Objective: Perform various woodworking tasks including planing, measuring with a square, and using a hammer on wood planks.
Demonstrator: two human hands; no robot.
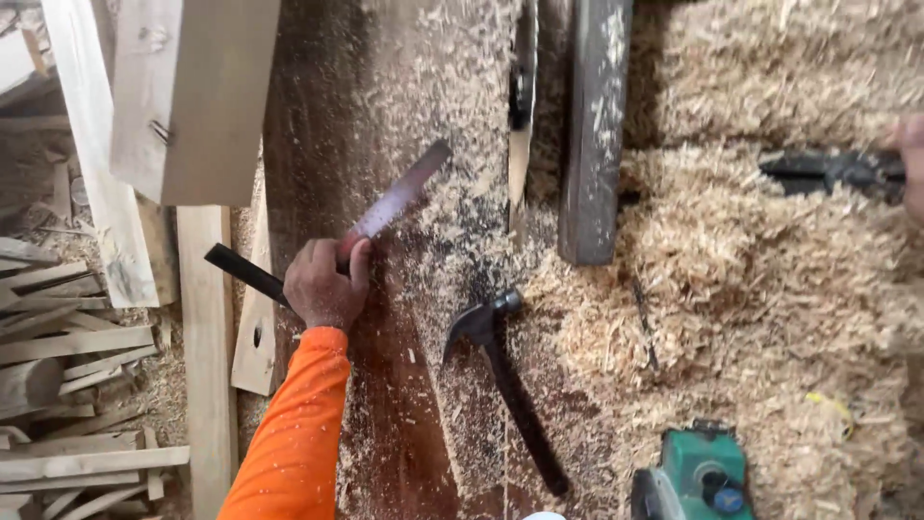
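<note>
Left hand [325, 282] is clenched around a long flat blade [390, 206] with a dark handle [245, 272], gripping right where blade meets handle. Landmark: the hammer [505, 380], lying on the dark reddish plank [385, 424].

- Blade sits up and left of the hammer head, well apart from it. Long axis runs diagonal: handle end low-left, tip high-right, pointing away from the wearer. Blade extends up-right out of the fingers; handle sticks out down-left past the wrist.
- Blade looks laid low over the plank face; can't tell if it actually touches the wood.
- Orange sleeve [294, 433] comes in from the bottom edge, left of the hammer handle.
- Hammer: head toward the top, claw pointing left, handle running down-right. Untouched. Left hand is the nearer one to it.
- Right hand [908, 164] is barely in view at the far right edge, well up-right of the hammer, at the end of a dark tool [830, 171] lying in the shavings [751, 279]. Too cropped to tell whether the fingers are closed or loose.
- Green power tool [695, 477] sits low-right of the hammer, partly cut off.
- Dark upright board [594, 125] stands above the hammer; pale boards [183, 96] and offcuts [77, 385] are far left of it.
</note>
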